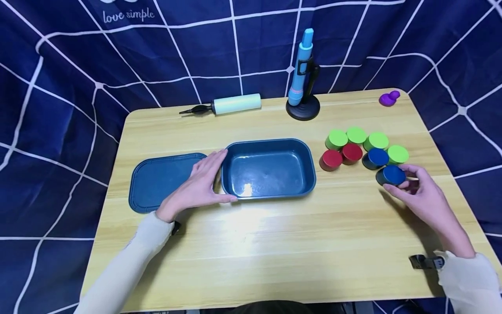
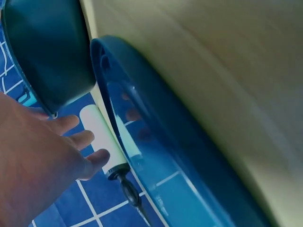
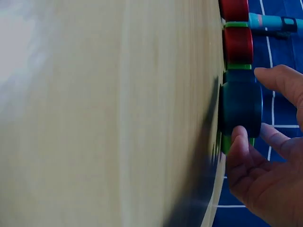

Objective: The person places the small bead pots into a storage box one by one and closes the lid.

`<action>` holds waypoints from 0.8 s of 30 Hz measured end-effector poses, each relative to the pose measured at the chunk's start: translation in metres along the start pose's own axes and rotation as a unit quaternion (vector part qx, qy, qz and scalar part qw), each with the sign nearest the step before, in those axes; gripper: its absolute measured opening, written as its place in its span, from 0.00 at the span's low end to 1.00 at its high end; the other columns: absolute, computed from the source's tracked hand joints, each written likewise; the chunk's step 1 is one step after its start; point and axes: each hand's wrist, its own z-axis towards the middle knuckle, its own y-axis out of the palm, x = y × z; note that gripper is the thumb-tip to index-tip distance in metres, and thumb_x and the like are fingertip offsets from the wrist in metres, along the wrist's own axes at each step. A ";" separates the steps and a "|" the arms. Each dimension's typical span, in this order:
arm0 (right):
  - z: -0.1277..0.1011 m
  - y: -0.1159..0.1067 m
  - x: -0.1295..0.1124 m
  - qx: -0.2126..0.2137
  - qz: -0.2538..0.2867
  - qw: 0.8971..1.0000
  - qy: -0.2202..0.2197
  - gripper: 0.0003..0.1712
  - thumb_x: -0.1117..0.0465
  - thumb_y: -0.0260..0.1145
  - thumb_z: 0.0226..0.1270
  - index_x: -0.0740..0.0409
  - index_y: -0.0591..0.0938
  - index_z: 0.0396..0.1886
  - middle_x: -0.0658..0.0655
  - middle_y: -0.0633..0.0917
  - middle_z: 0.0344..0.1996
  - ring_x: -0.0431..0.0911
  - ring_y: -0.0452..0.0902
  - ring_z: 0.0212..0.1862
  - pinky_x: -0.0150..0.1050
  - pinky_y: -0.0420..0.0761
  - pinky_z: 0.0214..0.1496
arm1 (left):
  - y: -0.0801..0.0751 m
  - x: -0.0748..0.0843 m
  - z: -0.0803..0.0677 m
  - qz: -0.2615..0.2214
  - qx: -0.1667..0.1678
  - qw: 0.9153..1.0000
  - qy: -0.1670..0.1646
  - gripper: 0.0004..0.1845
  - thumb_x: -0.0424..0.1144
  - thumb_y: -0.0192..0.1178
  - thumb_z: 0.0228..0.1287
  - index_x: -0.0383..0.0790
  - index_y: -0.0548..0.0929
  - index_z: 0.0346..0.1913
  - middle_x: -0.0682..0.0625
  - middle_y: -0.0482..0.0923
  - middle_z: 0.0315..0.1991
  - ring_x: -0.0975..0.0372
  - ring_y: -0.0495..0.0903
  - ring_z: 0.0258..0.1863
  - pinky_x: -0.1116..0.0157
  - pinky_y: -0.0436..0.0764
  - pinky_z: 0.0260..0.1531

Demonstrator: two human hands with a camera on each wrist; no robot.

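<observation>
Right hand (image 1: 421, 194), lower right, curls its fingers around a blue disc (image 1: 391, 175). Left hand (image 1: 200, 185) lies flat, fingers straight, against the tray (image 1: 235, 185) at centre. Discs: four green, two red, two blue.

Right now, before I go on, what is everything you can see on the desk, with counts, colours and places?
Round green pucks: four, back of the cluster, right side.
Round red pucks: two, cluster's left.
Round blue pucks: two, cluster's front; the nearer one is gripped.
Dark blue plastic tub: one, centre.
Flat dark blue lid: one, left of tub.
Pale green hand pump: one, back left.
Light blue pen in black stand: one, back centre.
Small purple toy: one, back right corner.
Wooden desk: one.
Left hand: flat against tub's end.
Right hand: grips nearer blue puck.
</observation>
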 end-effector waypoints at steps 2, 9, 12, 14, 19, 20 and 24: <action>0.002 0.001 -0.001 -0.006 0.003 1.000 0.002 0.43 0.57 0.78 0.75 0.66 0.65 0.78 0.54 0.77 0.54 0.27 0.75 0.41 0.21 0.72 0.40 | 0.001 0.001 0.003 -0.009 -0.006 1.000 -0.012 0.73 0.70 0.79 0.57 0.50 0.40 0.92 0.48 0.43 0.90 0.50 0.40 0.88 0.31 0.44 0.78; 0.004 0.003 0.000 -0.007 -0.016 1.000 0.013 0.38 0.55 0.79 0.74 0.65 0.70 0.72 0.48 0.82 0.39 0.32 0.74 0.39 0.25 0.71 0.38 | 0.004 0.000 0.005 -0.023 -0.016 0.999 -0.030 0.74 0.73 0.76 0.57 0.56 0.36 0.91 0.50 0.41 0.90 0.51 0.38 0.88 0.27 0.42 0.76; 0.004 0.004 0.000 -0.007 -0.019 1.000 0.022 0.38 0.53 0.79 0.73 0.65 0.71 0.71 0.47 0.82 0.38 0.32 0.73 0.39 0.26 0.71 0.37 | 0.005 -0.001 0.005 -0.025 -0.017 0.999 -0.033 0.73 0.73 0.75 0.58 0.58 0.34 0.91 0.51 0.40 0.90 0.51 0.37 0.88 0.27 0.42 0.76; 0.004 0.004 -0.002 -0.004 -0.029 0.999 0.024 0.39 0.52 0.80 0.72 0.65 0.71 0.71 0.47 0.82 0.37 0.32 0.73 0.38 0.26 0.71 0.37 | 0.006 -0.001 0.005 -0.027 -0.017 0.999 -0.033 0.73 0.73 0.75 0.58 0.58 0.33 0.91 0.52 0.39 0.90 0.51 0.36 0.88 0.27 0.42 0.76; 0.005 0.004 -0.007 -0.001 -0.049 0.998 0.033 0.40 0.50 0.79 0.72 0.67 0.71 0.71 0.49 0.82 0.35 0.32 0.72 0.35 0.28 0.70 0.36 | 0.007 -0.001 0.007 -0.016 -0.009 1.000 -0.015 0.73 0.71 0.76 0.59 0.51 0.35 0.91 0.51 0.38 0.90 0.52 0.34 0.88 0.34 0.38 0.79; 0.005 0.004 -0.009 -0.001 -0.052 0.998 0.035 0.40 0.50 0.79 0.72 0.67 0.71 0.70 0.50 0.82 0.35 0.33 0.72 0.35 0.28 0.70 0.36 | 0.007 -0.001 0.007 -0.012 -0.008 1.000 -0.013 0.73 0.71 0.76 0.59 0.50 0.35 0.91 0.51 0.37 0.90 0.52 0.33 0.88 0.35 0.37 0.80; 0.004 0.004 -0.013 0.001 -0.058 0.997 0.042 0.40 0.48 0.80 0.71 0.66 0.72 0.69 0.54 0.82 0.36 0.35 0.73 0.35 0.31 0.71 0.34 | 0.007 -0.001 0.008 -0.016 -0.011 1.000 -0.020 0.73 0.72 0.74 0.60 0.52 0.32 0.91 0.50 0.37 0.90 0.53 0.33 0.88 0.35 0.37 0.79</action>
